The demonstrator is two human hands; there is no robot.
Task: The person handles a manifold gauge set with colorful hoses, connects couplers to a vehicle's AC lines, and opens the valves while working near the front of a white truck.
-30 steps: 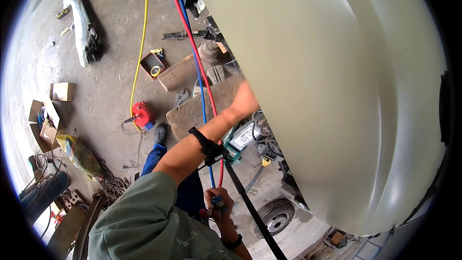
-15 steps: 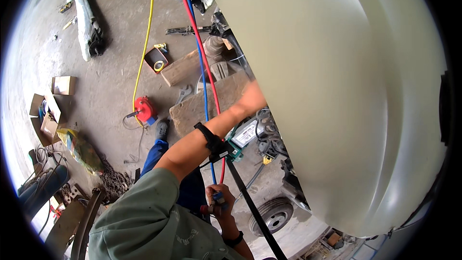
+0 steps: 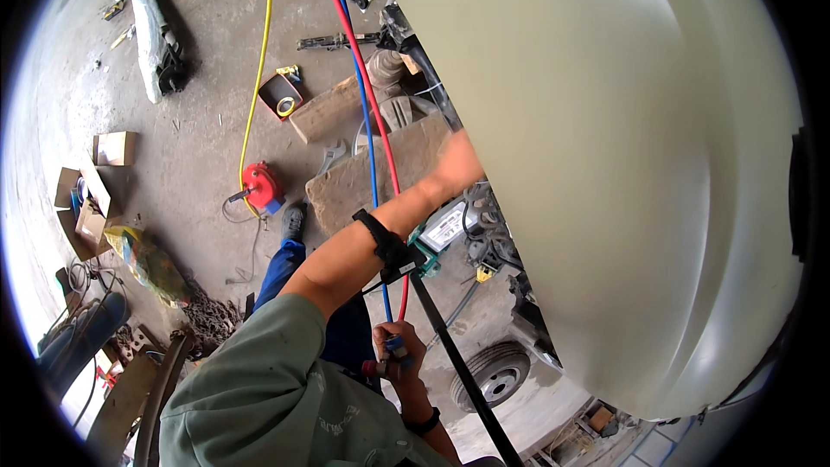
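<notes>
My left hand (image 3: 461, 163) reaches to the edge of a large pale beige vehicle panel (image 3: 605, 164). It is smeared by motion, and its fingers are hidden behind the panel. A black band circles the left forearm. Lower down, close to my body, my right hand (image 3: 399, 353) is closed round hose fittings (image 3: 395, 344), one blue and one dark red. A red hose (image 3: 370, 91) and a blue hose (image 3: 374, 177) run from the top of the view, pass beneath my left forearm and come down to this hand.
A black bar (image 3: 458, 363) slants past my right hand. Beneath the panel edge lie a wheel (image 3: 493, 380) and stone-like blocks (image 3: 380, 169). On the floor at left are a red device (image 3: 259, 183) with a yellow hose (image 3: 259, 60), cardboard boxes (image 3: 78, 207) and a wrapped part (image 3: 153, 35).
The view has shifted slightly. My left hand stays at the panel edge, blurred in both frames. My right hand keeps its grip on the hose fittings.
</notes>
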